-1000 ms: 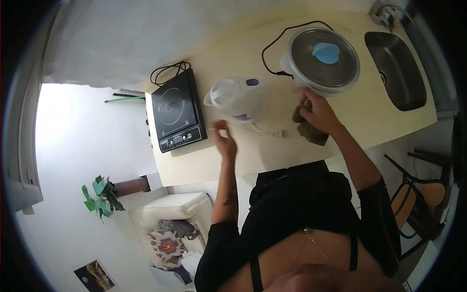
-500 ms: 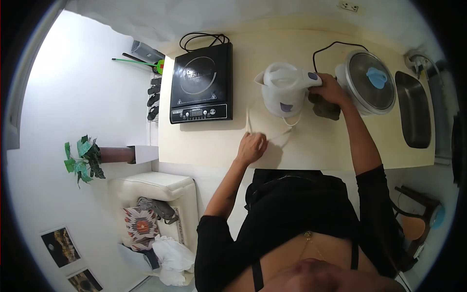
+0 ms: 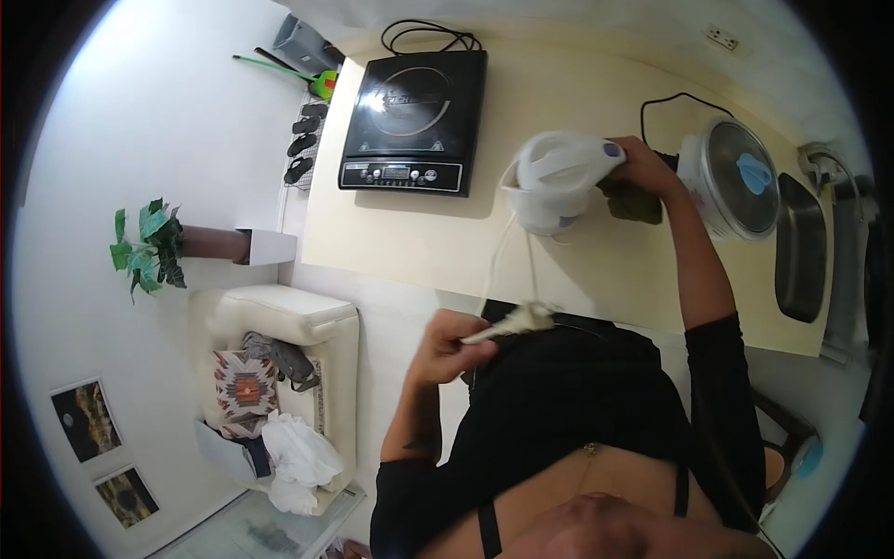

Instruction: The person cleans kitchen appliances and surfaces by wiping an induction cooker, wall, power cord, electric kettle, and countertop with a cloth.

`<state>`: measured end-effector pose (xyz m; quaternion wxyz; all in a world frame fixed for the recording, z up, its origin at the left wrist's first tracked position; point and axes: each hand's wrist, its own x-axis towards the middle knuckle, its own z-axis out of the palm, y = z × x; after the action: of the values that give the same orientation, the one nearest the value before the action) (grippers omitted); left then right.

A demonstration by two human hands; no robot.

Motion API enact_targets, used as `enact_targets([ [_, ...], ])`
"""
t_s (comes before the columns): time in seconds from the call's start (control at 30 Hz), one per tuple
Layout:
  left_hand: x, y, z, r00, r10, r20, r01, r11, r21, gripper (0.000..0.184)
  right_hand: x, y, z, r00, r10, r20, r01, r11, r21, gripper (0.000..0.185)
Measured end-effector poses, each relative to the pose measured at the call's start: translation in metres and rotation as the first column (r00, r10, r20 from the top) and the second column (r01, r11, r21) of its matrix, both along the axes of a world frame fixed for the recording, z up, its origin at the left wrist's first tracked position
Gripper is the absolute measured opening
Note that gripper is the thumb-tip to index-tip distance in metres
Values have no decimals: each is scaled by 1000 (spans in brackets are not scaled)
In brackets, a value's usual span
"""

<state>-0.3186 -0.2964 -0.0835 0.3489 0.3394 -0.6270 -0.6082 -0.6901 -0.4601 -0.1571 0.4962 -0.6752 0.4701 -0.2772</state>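
Observation:
A white electric kettle is over the cream counter, its spout to the left and its handle to the right. My right hand is closed around the handle. A pale power cord runs down from the kettle towards me. My left hand grips this cord in front of the counter edge, and a blurred pale bundle or plug end sticks out to the right of the fingers. Below my right hand lies a dark green cloth-like item. Whether the kettle's base touches the counter I cannot tell.
A black induction cooker with a coiled black cord stands on the left of the counter. To the right are a lidded pot-like cooker and a sink. A wall outlet is at the back.
My left hand has lifted from the counter and come back towards my body with the cord. The kettle has tilted and turned slightly in my right hand. The camera view has rotated.

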Motion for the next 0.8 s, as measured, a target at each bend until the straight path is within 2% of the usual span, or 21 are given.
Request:
enact_targets([
  [0.03, 0, -3, -7, 979, 115, -167, -113, 993, 24, 32, 7, -4, 0, 998, -17, -58, 14, 998, -62, 38],
  [0.07, -2, -11, -12, 920, 227, -320, -217, 974, 67, 31, 6, -11, -4, 999, -4, -33, 3, 1000, -30, 36],
  [0.13, -13, -46, -7, 911, 332, -245, -345, 939, -12, 30, 8, -22, -6, 998, -7, 62, 3, 998, 66, 38],
  [0.2, -43, -88, 1, 884, 459, 84, -440, 880, -177, 28, 13, -16, -11, 993, -58, 106, 54, 998, 38, 42],
  [0.23, -63, -110, 6, 874, 462, 151, -366, 829, -422, 26, 19, -5, -2, 985, -154, 75, 160, 983, -86, 42],
  [0.27, -82, -127, 8, 854, 477, 207, -253, 729, -637, 26, 19, 8, 3, 966, -253, 52, 258, 943, -210, 41],
  [0.3, -97, -137, 6, 794, 516, 321, -152, 680, -717, 26, 16, 21, -2, 916, -401, 17, 397, 897, -193, 39],
  [0.33, -110, -145, 5, 714, 565, 414, -42, 624, -780, 27, 19, 33, -15, 905, -424, 19, 420, 887, -193, 39],
  [0.37, -119, -152, -4, 704, 592, 393, 39, 520, -853, 29, 26, 43, -37, 691, -683, 238, 723, 659, -206, 32],
  [0.4, -124, -157, -12, 713, 577, 397, 54, 519, -853, 29, 37, 54, -57, 370, -818, 439, 928, 348, -133, 25],
  [0.43, -127, -163, -19, 760, 477, 442, 34, 650, -760, 31, 62, 63, -67, 134, -755, 642, 871, 399, 286, 24],
  [0.47, -131, -167, -21, 800, 368, 474, 30, 764, -644, 33, 88, 73, -96, 285, -756, 589, 793, 532, 298, 37],
  [0.5, -132, -164, -17, 790, 363, 494, 24, 787, -616, 35, 131, 93, -80, 488, -746, 453, 865, 483, -137, 45],
  [0.53, -134, -161, -17, 793, 336, 508, 59, 788, -613, 35, 146, 110, -60, 573, -740, 353, 818, 495, -293, 52],
  [0.57, -134, -159, -18, 802, 341, 490, 52, 778, -626, 36, 147, 107, -66, 508, -717, 477, 861, 407, -305, 47],
  [0.6, -135, -156, -18, 812, 349, 468, 38, 768, -639, 36, 141, 104, -75, 479, -736, 479, 877, 382, -291, 47],
  [0.67, -136, -157, -21, 817, 325, 476, 91, 743, -663, 37, 120, 91, -95, 448, -698, 558, 838, 545, 8, 42],
  [0.7, -136, -156, -24, 800, 361, 479, 45, 760, -648, 38, 113, 84, -102, 463, -743, 483, 853, 521, -15, 37],
  [0.73, -137, -155, -26, 781, 400, 480, -8, 775, -632, 38, 116, 88, -102, 439, -758, 482, 866, 500, -4, 37],
  [0.8, -140, -153, -27, 814, 357, 459, 8, 781, -624, 39, 128, 96, -96, 379, -837, 396, 865, 472, 170, 38],
])
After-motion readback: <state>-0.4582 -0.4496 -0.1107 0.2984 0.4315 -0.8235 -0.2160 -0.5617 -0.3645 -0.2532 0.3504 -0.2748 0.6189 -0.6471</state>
